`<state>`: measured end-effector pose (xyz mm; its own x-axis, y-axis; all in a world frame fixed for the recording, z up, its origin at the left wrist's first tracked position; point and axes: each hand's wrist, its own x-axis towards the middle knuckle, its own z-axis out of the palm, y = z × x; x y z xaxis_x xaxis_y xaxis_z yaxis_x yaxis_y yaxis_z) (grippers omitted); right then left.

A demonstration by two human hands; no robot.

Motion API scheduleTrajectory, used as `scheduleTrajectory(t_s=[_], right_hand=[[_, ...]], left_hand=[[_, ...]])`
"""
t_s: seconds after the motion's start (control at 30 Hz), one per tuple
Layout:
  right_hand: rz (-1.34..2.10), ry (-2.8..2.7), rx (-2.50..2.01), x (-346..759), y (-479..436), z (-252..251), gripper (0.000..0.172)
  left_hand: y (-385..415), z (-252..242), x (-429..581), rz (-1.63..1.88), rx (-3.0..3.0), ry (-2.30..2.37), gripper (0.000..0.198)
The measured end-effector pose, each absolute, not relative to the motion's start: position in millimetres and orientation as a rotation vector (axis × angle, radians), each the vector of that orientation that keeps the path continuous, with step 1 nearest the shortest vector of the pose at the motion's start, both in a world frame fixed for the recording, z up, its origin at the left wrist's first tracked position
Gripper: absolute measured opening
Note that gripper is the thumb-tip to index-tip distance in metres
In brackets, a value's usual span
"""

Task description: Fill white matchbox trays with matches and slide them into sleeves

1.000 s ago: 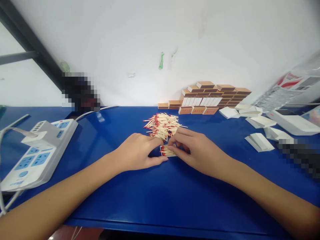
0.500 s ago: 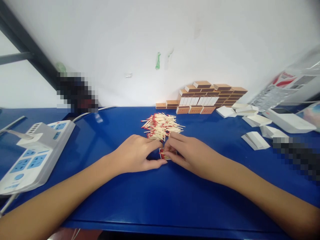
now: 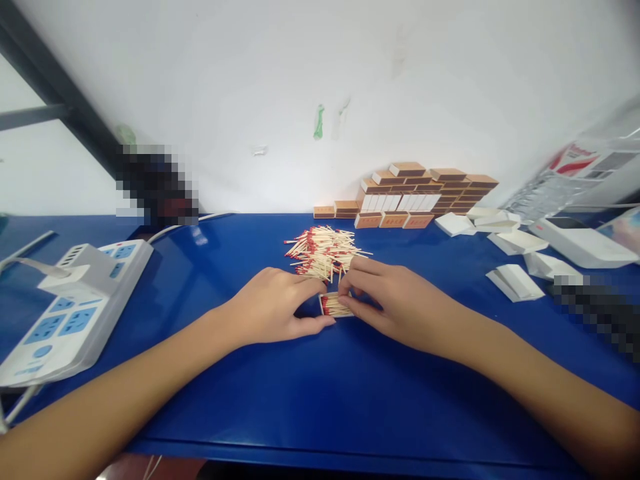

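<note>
A small white matchbox tray [image 3: 321,306] lies on the blue table, filled with matches [image 3: 334,305] whose red heads face left. My left hand [image 3: 275,303] grips the tray's left end, forefinger on the far side and thumb on the near side. Over its right end is my right hand [image 3: 380,293], with curled fingers and the thumb close to the forefinger; what is between them, if anything, is hidden. Just behind both hands, a loose pile of red-headed matches [image 3: 325,250] is spread on the table.
Stacked matchboxes [image 3: 405,181] stand against the wall. Empty-looking white paper trays [image 3: 515,281] lie at right, near a white device [image 3: 583,243] and a plastic-wrapped bottle pack [image 3: 555,180]. A power strip [image 3: 95,333] with a plugged-in adapter occupies the left.
My right hand has shifted slightly right along the tray, uncovering more of the matches inside. My left hand keeps its grip. The view has shifted a little.
</note>
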<state>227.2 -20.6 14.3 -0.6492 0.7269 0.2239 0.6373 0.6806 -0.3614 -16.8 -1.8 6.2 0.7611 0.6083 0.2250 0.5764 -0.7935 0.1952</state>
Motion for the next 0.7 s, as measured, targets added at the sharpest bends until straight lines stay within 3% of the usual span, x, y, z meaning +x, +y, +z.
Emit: scheduleTrajectory(t_s=[0.37, 0.7], right_hand=[[0.350, -2.561, -1.071, 230, -19, 12, 0.014], [-0.075, -2.319, -1.165, 256, 4, 20, 0.014]], left_hand=[[-2, 6, -15, 0.367, 2.817, 0.979, 0.033], [-1, 17, -18, 0.478, 2.717, 0.987, 0.030]])
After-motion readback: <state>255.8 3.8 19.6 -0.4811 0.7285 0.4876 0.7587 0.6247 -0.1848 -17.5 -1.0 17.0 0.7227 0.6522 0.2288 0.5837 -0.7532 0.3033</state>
